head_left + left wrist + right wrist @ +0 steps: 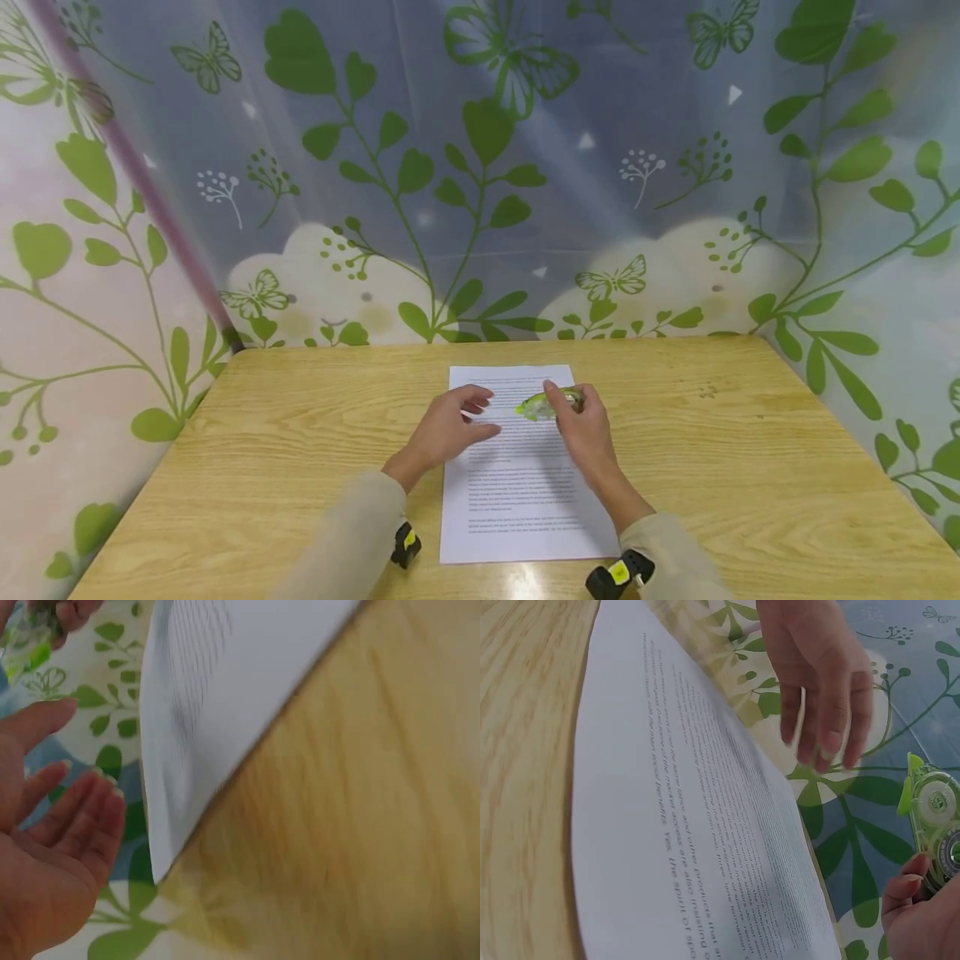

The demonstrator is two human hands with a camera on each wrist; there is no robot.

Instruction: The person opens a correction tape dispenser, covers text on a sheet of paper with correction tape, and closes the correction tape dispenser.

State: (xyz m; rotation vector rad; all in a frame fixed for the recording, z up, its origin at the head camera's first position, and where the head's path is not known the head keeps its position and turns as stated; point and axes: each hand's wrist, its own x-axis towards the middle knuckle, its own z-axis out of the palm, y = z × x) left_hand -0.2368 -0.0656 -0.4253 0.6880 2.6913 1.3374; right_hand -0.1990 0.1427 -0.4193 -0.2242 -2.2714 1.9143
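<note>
The desk (750, 467) has a yellowish wood-grain top with rounded far corners and glare (523, 581) at the near edge. Behind it hangs a blue-grey backdrop (585, 196) printed with green foliage (487, 129); a paler left panel (45, 333) and right panel (918, 350) flank it.

In your right fingers (592, 403) is a translucent lime-green plastic tape dispenser (536, 407); below them, white dark-printed paper (517, 492), a yellow wood-grained worktop (300, 425); beyond, blue-grey, green-leaf-patterned cloth (416, 171).
</note>
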